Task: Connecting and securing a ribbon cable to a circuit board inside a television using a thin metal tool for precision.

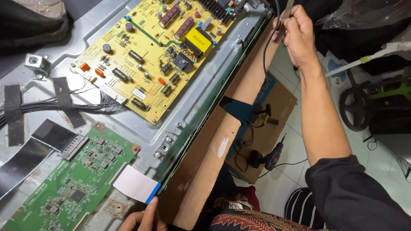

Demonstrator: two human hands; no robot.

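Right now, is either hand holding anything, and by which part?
The right hand pinches a black cable near its upper end. The left hand touches the white flat ribbon cable at its free end; its grip is unclear.

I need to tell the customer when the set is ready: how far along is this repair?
Done: the back cover is off, baring the metal chassis, the yellow power board and the green circuit board.
In hand: the right hand grips a black cable at the panel edge; the left hand touches the loose white flat cable.
Left: that cable's blue end hangs free, and the back is open.
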